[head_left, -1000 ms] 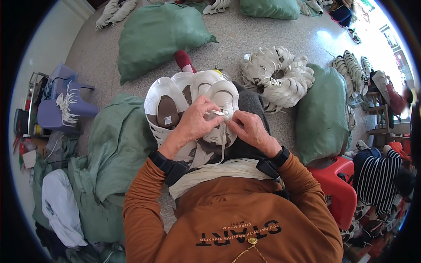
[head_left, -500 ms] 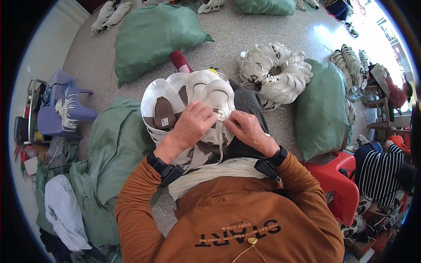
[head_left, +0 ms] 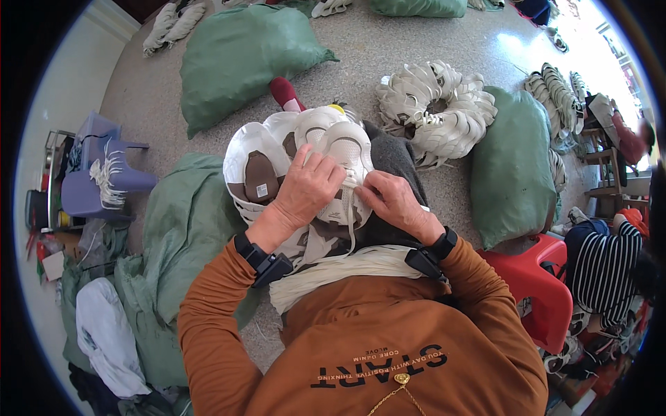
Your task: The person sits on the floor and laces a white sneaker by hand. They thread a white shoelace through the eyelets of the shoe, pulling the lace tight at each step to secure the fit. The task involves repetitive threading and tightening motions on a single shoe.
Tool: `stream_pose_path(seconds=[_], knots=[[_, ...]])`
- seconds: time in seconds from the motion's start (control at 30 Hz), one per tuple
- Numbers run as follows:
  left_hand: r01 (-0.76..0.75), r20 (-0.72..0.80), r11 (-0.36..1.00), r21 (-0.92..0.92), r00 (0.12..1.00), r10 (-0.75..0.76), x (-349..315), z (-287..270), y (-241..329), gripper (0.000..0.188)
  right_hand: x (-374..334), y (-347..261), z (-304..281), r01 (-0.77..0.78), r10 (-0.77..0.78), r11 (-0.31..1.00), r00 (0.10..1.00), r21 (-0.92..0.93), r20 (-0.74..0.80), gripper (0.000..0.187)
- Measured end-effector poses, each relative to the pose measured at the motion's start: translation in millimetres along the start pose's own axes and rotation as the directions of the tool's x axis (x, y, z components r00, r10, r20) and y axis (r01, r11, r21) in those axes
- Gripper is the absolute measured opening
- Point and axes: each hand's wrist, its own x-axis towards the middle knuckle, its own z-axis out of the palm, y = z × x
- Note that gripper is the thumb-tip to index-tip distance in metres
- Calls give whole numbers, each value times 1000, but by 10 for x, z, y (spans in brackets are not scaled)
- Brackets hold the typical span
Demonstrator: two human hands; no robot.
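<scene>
Nearest, we record a bundle of cream strands (head_left: 347, 270) across the lap. Just beyond it, a pale shoe (head_left: 347, 147) sits between the two hands, toe pointing away, its white lace (head_left: 351, 215) trailing down the front. The right hand (head_left: 397, 200) has thumb and forefinger clamped on the lace near the knot. The left hand (head_left: 310, 186) bends over the shoe's left side, forefinger raised apart; its thumb is hidden, so we cannot tell whether it grips. Just left, we see a shoe with a brown insole (head_left: 261, 177). Farther right lie a red stool (head_left: 544, 284) and a green sack (head_left: 513, 170); beyond the shoe, a ring of pale shoes (head_left: 454, 135) rests on the floor. Farthest, we log another green sack (head_left: 246, 66), upper left.
</scene>
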Motion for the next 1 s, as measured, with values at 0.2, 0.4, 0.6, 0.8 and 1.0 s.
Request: stream_pose_path(seconds=[0.2,0.4,0.6,0.8,1.0], knots=[[162,17,951,-262,987,-163,-7,110,90,20,-14,0,-1,22,-22,1000,1000,-8,-17,27],[464,214,770,-438,886,-412,67,12,91,16,-35,26,2,36,-36,999,999,-7,-27,26],[658,497,597,-458,747,-442,166,20,-73,31,-42,21,22,58,-60,998,997,-31,-38,25],[703,616,575,-418,685,-389,234,12,-105,34,-44,11,21,53,-55,997,998,-53,-37,23],[850,772,356,-389,511,-377,264,85,-198,34,-63,30,48,82,-85,996,994,-45,-69,22]])
